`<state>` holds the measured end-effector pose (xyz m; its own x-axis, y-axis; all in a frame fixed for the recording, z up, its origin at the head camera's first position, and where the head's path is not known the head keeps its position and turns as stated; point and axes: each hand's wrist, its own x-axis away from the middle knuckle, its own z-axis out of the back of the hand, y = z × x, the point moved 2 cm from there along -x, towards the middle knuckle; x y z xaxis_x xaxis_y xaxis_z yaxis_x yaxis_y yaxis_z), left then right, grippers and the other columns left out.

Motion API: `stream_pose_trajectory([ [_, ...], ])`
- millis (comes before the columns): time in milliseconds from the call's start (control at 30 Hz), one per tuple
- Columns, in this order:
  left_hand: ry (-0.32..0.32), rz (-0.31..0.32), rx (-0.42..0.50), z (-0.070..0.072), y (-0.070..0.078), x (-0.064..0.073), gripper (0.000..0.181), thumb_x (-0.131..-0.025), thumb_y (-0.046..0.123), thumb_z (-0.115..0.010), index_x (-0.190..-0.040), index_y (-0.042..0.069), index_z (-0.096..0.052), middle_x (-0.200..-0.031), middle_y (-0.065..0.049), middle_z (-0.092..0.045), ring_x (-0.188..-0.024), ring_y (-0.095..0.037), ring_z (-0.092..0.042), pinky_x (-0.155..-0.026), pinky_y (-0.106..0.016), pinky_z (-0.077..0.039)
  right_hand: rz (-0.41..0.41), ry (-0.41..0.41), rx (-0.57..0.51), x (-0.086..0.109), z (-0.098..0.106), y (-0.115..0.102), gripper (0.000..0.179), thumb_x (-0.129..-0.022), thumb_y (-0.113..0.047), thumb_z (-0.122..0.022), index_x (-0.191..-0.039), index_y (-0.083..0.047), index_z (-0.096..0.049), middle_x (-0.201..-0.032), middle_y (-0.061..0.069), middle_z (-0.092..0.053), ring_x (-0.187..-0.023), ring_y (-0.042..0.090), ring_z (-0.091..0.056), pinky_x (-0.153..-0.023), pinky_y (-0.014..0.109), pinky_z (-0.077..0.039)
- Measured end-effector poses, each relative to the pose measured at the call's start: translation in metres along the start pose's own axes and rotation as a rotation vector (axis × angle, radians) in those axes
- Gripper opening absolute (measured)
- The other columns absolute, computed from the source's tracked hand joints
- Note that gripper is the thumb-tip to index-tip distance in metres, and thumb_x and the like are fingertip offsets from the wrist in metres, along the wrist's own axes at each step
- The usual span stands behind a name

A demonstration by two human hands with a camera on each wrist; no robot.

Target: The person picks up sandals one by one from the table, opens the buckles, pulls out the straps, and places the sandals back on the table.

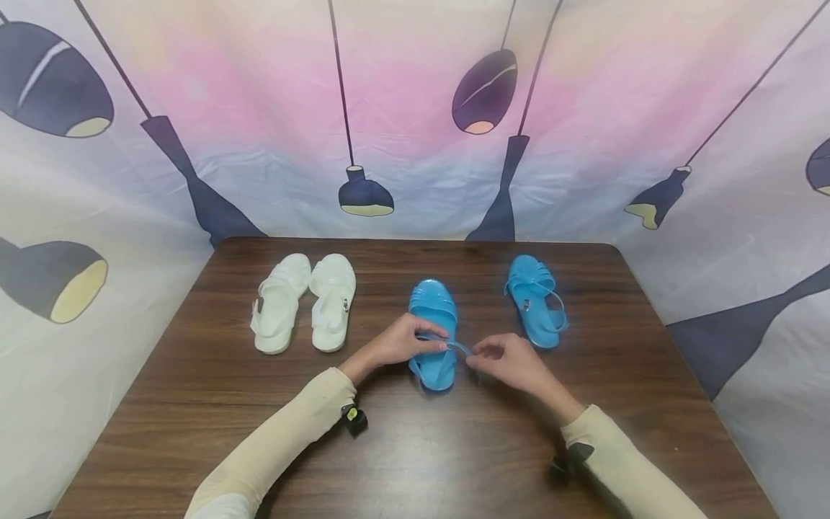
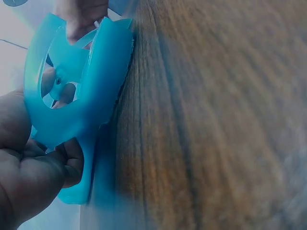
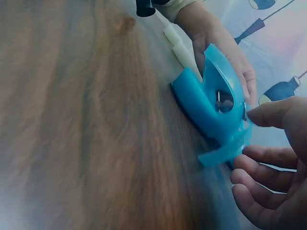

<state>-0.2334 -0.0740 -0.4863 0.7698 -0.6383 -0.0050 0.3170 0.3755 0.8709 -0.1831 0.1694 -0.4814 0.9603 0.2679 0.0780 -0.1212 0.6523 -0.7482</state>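
Note:
A blue jelly sandal [image 1: 432, 297] lies on the table in the middle of the head view, toe pointing away. My left hand [image 1: 403, 340] reaches over it from the left, pinching its ankle strap [image 1: 462, 347] between thumb and fingers. From the right, my right hand [image 1: 512, 362] holds the strap's loose end at its fingertips. In the left wrist view, the left hand [image 2: 36, 167] has fingers bent behind the sandal's heel part [image 2: 62, 122]. The right wrist view has the right hand [image 3: 276, 175] beside the strap tail [image 3: 220, 155], thumb close to the small buckle.
A second blue sandal [image 1: 534, 310] lies to the right, its strap hanging out sideways. Two white sandals [image 1: 275, 321] [image 1: 332, 288] lie side by side at the left. The brown wooden table [image 1: 415, 461] ends at a printed cloth backdrop [image 1: 415, 130].

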Motion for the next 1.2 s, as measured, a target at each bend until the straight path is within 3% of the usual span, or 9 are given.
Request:
stream_pose_trajectory([
  [267, -0.012, -0.025, 0.011, -0.001, 0.001, -0.001, 0.025, -0.097, 0.023, -0.073, -0.119, 0.011, -0.075, -0.114, 0.001, -0.076, -0.107, -0.011, -0.068, -0.092, -0.031, -0.055, 0.000, 0.027, -0.034, -0.017, -0.014, -0.010, 0.050, -0.084, -0.058, -0.078, -0.108, -0.014, -0.078, -0.100, -0.003, -0.076, -0.087, 0.012, -0.069, -0.075, 0.035, -0.060],
  [433, -0.006, -0.044, 0.009, 0.001, 0.001, 0.000, 0.024, -0.098, 0.023, -0.071, -0.119, 0.011, -0.075, -0.114, 0.001, -0.076, -0.107, -0.010, -0.068, -0.092, -0.029, -0.056, -0.002, 0.046, -0.062, -0.020, -0.019, -0.013, 0.044, -0.084, -0.052, -0.081, -0.105, -0.014, -0.079, -0.100, -0.001, -0.076, -0.086, 0.013, -0.070, -0.075, 0.035, -0.060],
  [667, 0.052, -0.026, -0.029, 0.007, -0.003, 0.003, 0.022, -0.102, 0.023, -0.065, -0.116, 0.011, -0.076, -0.111, 0.001, -0.076, -0.105, -0.010, -0.068, -0.092, -0.029, -0.055, -0.002, 0.057, -0.061, -0.022, -0.021, -0.017, 0.040, -0.085, -0.048, -0.081, -0.105, -0.013, -0.080, -0.101, 0.000, -0.077, -0.085, 0.013, -0.070, -0.075, 0.035, -0.060],
  [867, 0.037, -0.034, -0.006, 0.008, -0.002, 0.007, 0.021, -0.101, 0.023, -0.067, -0.116, 0.011, -0.076, -0.111, 0.000, -0.076, -0.105, -0.012, -0.067, -0.091, -0.030, -0.056, 0.013, 0.064, -0.072, -0.025, -0.023, -0.022, 0.038, -0.085, -0.049, -0.081, -0.104, -0.016, -0.079, -0.098, -0.003, -0.076, -0.087, 0.012, -0.070, -0.076, 0.034, -0.059],
  [1200, 0.045, -0.040, 0.005, 0.009, 0.001, 0.011, 0.021, -0.100, 0.021, -0.069, -0.118, 0.011, -0.075, -0.113, 0.002, -0.075, -0.106, -0.010, -0.067, -0.091, -0.029, -0.056, 0.078, 0.108, -0.025, -0.029, -0.025, -0.029, 0.030, -0.085, -0.035, -0.084, -0.106, -0.015, -0.080, -0.100, -0.002, -0.076, -0.091, 0.014, -0.069, -0.078, 0.036, -0.060],
])
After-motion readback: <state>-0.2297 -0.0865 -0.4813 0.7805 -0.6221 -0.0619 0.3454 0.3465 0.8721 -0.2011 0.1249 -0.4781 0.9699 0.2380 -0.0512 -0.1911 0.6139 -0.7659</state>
